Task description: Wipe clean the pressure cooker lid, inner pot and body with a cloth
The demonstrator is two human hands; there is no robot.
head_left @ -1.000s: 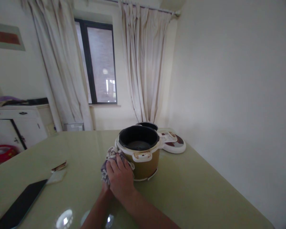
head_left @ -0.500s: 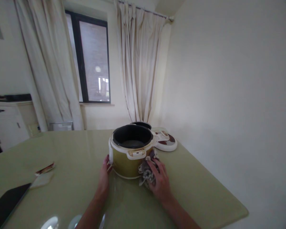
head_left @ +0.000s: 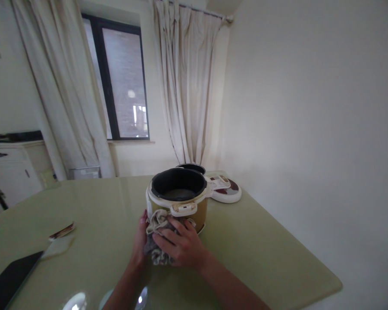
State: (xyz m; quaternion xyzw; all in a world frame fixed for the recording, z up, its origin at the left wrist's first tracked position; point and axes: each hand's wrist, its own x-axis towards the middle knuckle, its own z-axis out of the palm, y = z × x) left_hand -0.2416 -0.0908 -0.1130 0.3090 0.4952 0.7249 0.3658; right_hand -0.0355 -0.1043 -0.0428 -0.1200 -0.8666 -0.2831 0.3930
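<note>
An electric cooker [head_left: 201, 211] with a yellow-green body, white rim and dark inside stands upright on the table without a lid on it. My left hand [head_left: 140, 241] is closed against the cooker's left side, its fingertips partly hidden behind the body and cloth. A crumpled grey and white cloth [head_left: 158, 224] lies bunched under my right hand [head_left: 181, 243], whose fingers bend over it and press it to the front of the cooker, below the white front tab [head_left: 183, 209].
Behind the cooker are a round dark pot [head_left: 194, 167] and a white and brown lid [head_left: 228, 194]. A dark flat object [head_left: 13, 275] and a small packet [head_left: 62, 231] lie left on the green table [head_left: 103, 211]. A wall [head_left: 310, 129] borders the right side.
My right hand has moved left with the cloth, from the cooker's right side to its front left. My left hand stays at the cooker's left side. The cooker stands in place.
</note>
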